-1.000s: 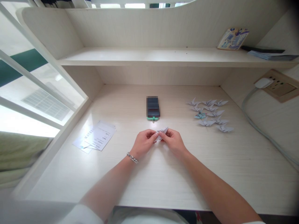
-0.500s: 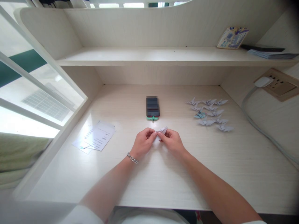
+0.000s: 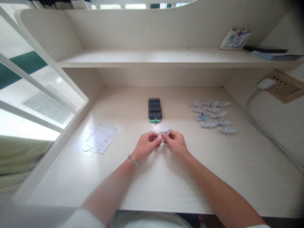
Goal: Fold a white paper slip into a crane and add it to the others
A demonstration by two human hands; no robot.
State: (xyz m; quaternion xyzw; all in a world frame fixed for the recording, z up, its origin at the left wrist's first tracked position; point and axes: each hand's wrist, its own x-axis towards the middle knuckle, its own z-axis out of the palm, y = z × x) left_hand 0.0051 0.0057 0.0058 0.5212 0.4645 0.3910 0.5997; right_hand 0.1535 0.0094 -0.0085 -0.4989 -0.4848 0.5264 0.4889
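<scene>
A small folded white paper is pinched between my two hands, low over the middle of the desk. My left hand closes thumb and fingers on its left side; a chain bracelet circles that wrist. On the other side my right hand grips the paper, thumb on top. Its lower part is hidden behind my thumbs. Off to the right lie several white folded paper cranes in loose rows, with one light blue crane among them.
Beyond my hands lies a phone with a green edge. Printed paper slips overlap at the left. A shelf spans the back, holding a small packet. At right, a cable hangs from a wall socket.
The folded paper has turned slightly in my fingers, and more of its upper side shows. My thumbs have shifted a little; both hands keep their hold.
</scene>
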